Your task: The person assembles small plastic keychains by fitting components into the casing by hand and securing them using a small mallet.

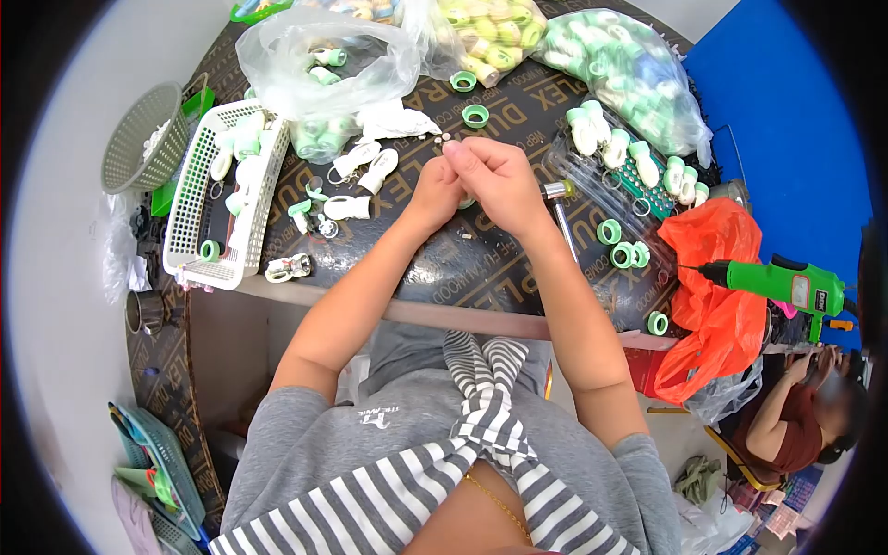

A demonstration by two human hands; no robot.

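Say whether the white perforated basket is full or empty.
Neither: the white basket is partly filled. White-and-green pieces lie inside, with gaps between them.

Left hand point(435, 196) and right hand point(501, 183) together; right fingers curled in; left fingers partly hidden; forearms point(363, 289) converging.

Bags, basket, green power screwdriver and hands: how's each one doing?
Upper-right clear bag: bulging with parts
Orange-red bag: crumpled
White basket: partly filled
Green power screwdriver: bit fitted
Left hand: against right hand
Right hand: fingers curled
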